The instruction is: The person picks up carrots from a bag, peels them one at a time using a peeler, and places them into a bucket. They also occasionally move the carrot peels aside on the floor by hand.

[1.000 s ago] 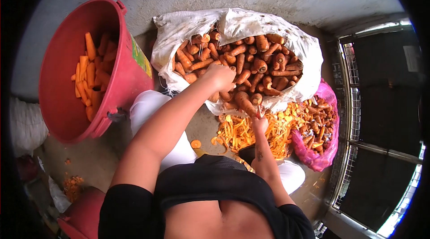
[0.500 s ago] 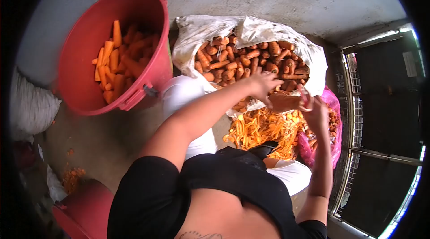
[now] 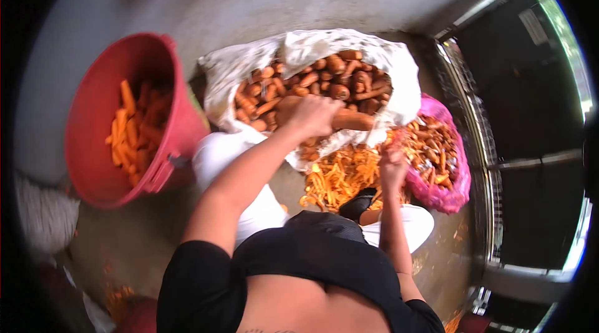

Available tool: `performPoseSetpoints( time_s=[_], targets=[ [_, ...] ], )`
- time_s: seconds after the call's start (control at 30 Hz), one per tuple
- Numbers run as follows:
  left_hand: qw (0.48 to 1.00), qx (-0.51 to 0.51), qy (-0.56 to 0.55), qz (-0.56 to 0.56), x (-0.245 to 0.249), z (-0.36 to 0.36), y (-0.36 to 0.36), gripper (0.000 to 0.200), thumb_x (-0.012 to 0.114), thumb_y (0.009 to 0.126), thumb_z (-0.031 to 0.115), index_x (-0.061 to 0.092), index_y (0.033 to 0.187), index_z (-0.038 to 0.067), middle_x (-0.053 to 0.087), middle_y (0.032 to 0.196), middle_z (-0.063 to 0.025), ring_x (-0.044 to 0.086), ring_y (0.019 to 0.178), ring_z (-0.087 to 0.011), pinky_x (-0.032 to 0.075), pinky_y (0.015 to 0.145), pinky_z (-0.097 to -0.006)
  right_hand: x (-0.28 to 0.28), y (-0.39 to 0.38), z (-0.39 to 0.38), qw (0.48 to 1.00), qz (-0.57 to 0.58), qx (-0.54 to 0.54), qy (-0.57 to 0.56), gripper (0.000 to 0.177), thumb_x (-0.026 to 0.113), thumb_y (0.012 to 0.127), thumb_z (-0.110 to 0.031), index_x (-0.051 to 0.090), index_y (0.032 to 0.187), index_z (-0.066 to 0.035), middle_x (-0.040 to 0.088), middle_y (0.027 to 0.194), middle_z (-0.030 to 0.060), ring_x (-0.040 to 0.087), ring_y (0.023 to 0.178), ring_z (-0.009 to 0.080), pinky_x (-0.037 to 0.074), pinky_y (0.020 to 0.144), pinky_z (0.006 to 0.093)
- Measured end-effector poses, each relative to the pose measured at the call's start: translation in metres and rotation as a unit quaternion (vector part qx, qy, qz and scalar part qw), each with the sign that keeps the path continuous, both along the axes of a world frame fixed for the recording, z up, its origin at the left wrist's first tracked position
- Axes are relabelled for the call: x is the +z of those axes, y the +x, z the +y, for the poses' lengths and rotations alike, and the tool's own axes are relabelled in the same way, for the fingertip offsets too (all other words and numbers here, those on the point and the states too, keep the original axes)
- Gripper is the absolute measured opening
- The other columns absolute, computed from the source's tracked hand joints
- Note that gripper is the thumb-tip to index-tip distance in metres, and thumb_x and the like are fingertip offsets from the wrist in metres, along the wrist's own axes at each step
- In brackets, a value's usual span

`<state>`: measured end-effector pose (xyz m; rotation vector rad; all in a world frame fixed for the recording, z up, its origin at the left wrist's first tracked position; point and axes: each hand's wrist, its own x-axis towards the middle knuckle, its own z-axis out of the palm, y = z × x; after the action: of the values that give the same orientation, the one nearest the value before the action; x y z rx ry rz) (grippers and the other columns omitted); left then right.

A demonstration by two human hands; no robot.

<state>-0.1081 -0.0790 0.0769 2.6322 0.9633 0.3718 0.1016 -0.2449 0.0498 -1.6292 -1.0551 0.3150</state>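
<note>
My left hand point(image 3: 314, 115) is wrapped around a large carrot point(image 3: 354, 120), whose thick end sticks out to the right of my fingers. To the right and lower, my right hand point(image 3: 393, 168) is closed on a small reddish peeler point(image 3: 395, 141), smeared by motion and apart from the carrot. Behind the hands, an open white sack point(image 3: 399, 62) lies full of unpeeled carrots point(image 3: 340, 91). Below them is a heap of orange peelings point(image 3: 340, 177).
A large red bucket point(image 3: 81, 146) at the left holds peeled carrots point(image 3: 128, 136). A pink bag point(image 3: 458, 193) of carrot pieces stands at the right, near a dark mesh gate point(image 3: 511, 102). Another white sack point(image 3: 47, 217) lies at the far left.
The carrot and my left hand have moved left, away from my right hand, and the left hand now wraps around the carrot. My view has shifted and tilted.
</note>
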Motion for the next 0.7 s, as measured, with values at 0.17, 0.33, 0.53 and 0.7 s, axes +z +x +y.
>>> performPoseSetpoints(
  time_s=[0.17,0.33,0.53,0.7],
  targets=[
    [0.995,0.04,-0.001,0.089,-0.008,0.002,-0.006,0.054,0.07,0.064,0.011,0.054,0.115,0.007,0.063,0.093,-0.012,0.061,0.089,-0.0271,0.046,0.08,-0.0383,-0.023,-0.029,-0.039,0.987,0.096,0.009,-0.132,0.02,0.056,0.091,-0.017,0.06,0.085,0.002,0.053,0.063,-0.001,0.048,0.061,0.0064,0.039,0.053,0.0242],
    [0.998,0.047,0.022,0.032,-0.008,-0.01,-0.013,0.032,0.066,0.063,0.007,0.056,0.094,0.005,0.064,0.084,-0.0144,0.063,0.082,-0.0314,0.046,0.076,-0.0414,-0.017,-0.044,-0.025,0.985,0.12,0.047,-0.112,0.033,0.051,0.094,-0.028,0.059,0.077,0.0,0.047,0.055,-0.0024,0.043,0.048,0.007,0.033,0.045,0.0243],
    [0.996,0.05,0.029,0.068,-0.015,-0.012,-0.015,0.048,0.067,0.061,0.012,0.057,0.108,0.005,0.063,0.085,-0.015,0.062,0.084,-0.0319,0.047,0.078,-0.0406,-0.028,-0.048,-0.007,0.992,0.05,0.049,-0.107,0.045,0.048,0.097,-0.035,0.054,0.067,-0.003,0.046,0.053,-0.0012,0.042,0.047,0.0054,0.032,0.044,0.0228],
    [0.997,0.068,0.003,0.049,-0.01,-0.009,-0.021,0.042,0.067,0.061,0.012,0.057,0.101,0.003,0.063,0.084,-0.0168,0.063,0.082,-0.0328,0.048,0.076,-0.0412,-0.006,-0.058,-0.004,0.984,0.046,0.052,-0.165,0.031,0.052,0.09,-0.026,0.057,0.08,0.003,0.046,0.056,0.0077,0.044,0.054,0.0127,0.04,0.053,0.0298]
  ],
)
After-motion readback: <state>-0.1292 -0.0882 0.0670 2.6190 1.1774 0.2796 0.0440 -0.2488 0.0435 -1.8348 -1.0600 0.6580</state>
